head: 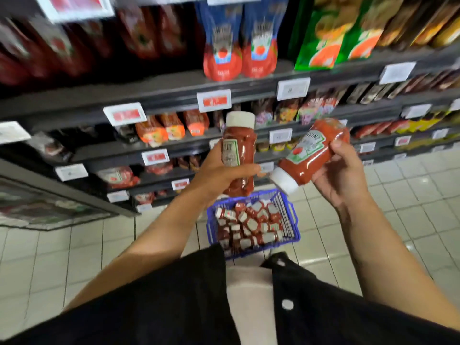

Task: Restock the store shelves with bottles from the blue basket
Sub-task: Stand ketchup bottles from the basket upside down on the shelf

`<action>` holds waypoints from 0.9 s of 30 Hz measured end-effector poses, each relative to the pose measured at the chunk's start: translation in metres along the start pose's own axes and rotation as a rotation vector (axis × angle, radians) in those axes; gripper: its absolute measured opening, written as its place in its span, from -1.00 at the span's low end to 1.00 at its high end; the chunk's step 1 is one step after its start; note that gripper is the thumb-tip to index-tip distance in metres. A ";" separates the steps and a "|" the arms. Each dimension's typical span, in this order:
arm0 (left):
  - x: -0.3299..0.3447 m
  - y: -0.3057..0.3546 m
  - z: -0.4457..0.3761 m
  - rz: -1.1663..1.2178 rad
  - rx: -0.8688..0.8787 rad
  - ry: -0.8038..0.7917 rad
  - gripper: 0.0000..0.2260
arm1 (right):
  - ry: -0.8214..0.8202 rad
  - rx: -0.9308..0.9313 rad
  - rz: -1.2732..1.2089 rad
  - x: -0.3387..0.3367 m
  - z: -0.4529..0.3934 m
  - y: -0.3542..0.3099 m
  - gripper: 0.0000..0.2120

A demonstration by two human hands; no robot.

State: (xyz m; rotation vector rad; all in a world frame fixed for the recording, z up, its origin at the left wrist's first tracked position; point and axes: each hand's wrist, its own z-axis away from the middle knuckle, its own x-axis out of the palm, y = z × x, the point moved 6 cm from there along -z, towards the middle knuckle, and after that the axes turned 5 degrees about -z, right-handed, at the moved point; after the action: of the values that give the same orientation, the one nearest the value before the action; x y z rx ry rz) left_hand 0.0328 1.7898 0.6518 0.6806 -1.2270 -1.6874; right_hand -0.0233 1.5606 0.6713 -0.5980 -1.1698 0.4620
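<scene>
— Starting with the biggest thing, what fills the view?

— Dark store shelves (174,88) run across the upper half, stocked with red sauce pouches (222,58) and green packets (321,46); price tags (214,100) are clipped along the edges. The top rows are blurred. Below is a pale tiled floor (74,257).

— And the blue basket?

— The blue basket (293,220) sits on the floor at the foot of the shelves, between the person's forearms. It is packed with ketchup bottles (249,225) lying in a jumble, white caps showing.

— What are the hands doing?

— The left hand (224,170) is wrapped around an upright bottle (240,145), white cap on top, label side turned toward the camera. The right hand (341,170) cradles a tilted bottle (313,150), fingers curled beneath it and thumb on its upper side; its white cap points down and left, its green-bordered label facing up. Both are held above the basket, in front of the middle shelves, their lower ends near each other.
</scene>
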 end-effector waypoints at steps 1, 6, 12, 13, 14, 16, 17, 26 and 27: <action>-0.003 0.009 0.002 -0.010 0.012 0.008 -0.34 | -0.022 -0.011 0.001 0.014 0.002 -0.004 -0.64; -0.007 0.054 0.007 -0.044 0.125 0.005 -0.23 | -0.129 0.005 -0.024 0.058 0.002 -0.020 -0.59; 0.012 0.116 -0.009 -0.038 0.303 0.053 -0.57 | -0.325 0.003 0.098 0.103 -0.023 -0.060 -0.24; 0.017 0.129 -0.014 -0.045 0.332 0.081 -0.58 | -0.348 -0.010 0.140 0.109 -0.029 -0.071 -0.25; 0.022 0.142 -0.018 -0.046 0.369 0.105 -0.58 | -0.376 -0.020 0.190 0.117 -0.035 -0.084 -0.25; 0.029 0.166 -0.028 -0.034 0.436 0.159 -0.52 | -0.419 -0.033 0.255 0.129 -0.049 -0.109 -0.23; 0.032 0.177 -0.033 -0.033 0.452 0.201 -0.47 | -0.426 -0.029 0.264 0.134 -0.059 -0.120 -0.19; 0.015 0.279 -0.063 -0.166 0.629 0.389 -0.57 | -0.582 -0.031 0.232 0.204 -0.136 -0.195 -0.23; 0.009 0.289 -0.065 -0.195 0.647 0.405 -0.56 | -0.578 -0.064 0.259 0.211 -0.143 -0.200 -0.21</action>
State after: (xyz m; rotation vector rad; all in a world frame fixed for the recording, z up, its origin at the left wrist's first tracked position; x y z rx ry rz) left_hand 0.1840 1.7280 0.8995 1.4918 -1.4354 -1.1917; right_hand 0.1874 1.5129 0.9132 -0.6983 -1.6671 0.8580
